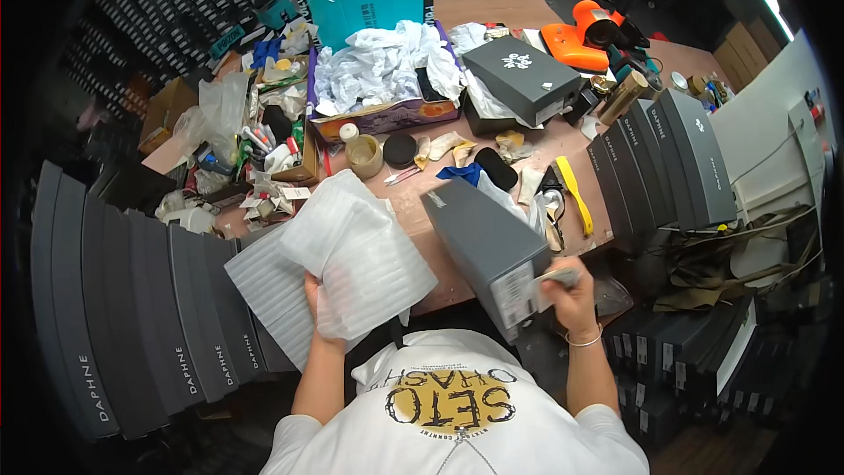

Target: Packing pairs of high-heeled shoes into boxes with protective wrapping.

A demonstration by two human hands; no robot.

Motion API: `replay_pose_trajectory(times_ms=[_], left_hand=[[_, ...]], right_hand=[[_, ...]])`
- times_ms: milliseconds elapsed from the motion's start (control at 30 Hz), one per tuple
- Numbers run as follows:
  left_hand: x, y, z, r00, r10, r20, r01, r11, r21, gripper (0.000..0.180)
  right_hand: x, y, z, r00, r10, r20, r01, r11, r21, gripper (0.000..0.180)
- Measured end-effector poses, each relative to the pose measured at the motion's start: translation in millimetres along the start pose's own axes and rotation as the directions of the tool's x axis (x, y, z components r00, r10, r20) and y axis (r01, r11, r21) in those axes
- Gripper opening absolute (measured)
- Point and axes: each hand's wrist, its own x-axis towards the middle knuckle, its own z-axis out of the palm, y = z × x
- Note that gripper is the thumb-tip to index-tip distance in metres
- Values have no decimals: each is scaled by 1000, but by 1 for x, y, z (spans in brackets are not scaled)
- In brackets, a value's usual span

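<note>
Thin white foam sheets [356, 251] hang to the left of centre, gripped near their lower edge by my left hand [313, 299], whose fingers are largely hidden behind the foam. A closed grey shoebox [485, 242] lies at the front edge of the table, its labelled end toward me. Beside that end is my right hand [571, 299], with its fingers closed around a small pale flat piece [563, 277]. The piece is partly covered by the fingers and slightly blurred, so its kind is unclear.
Grey shoeboxes [132, 299] stand in a row at left, more [664, 158] at right. Behind are a carton of crumpled paper [378, 114], a jar [363, 157], a black round lid [400, 150], a yellow tool [574, 195], a dark box [520, 77] and an orange tool [571, 46].
</note>
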Motion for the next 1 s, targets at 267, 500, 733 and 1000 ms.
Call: replay_pose_trajectory(times_ms=[267, 500, 733, 1000], left_hand=[[5, 2, 10, 998, 59, 30, -58, 998, -33, 53], [17, -69, 33, 982, -24, -188, 81, 951, 300, 46], [66, -112, 44, 996, -88, -14, 84, 867, 492, 37], [131, -187, 3, 987, 37, -159, 78, 748, 659, 55]], right_hand=[[18, 83, 68, 720, 167, 673, 286, 813, -507, 16], [44, 27, 65, 869, 144, 473, -154, 988, -17, 17], [62, 78, 36, 962, 262, 77, -256, 963, -80, 19], [86, 131, -88, 959, 29, -281, -163, 871, -464, 17]])
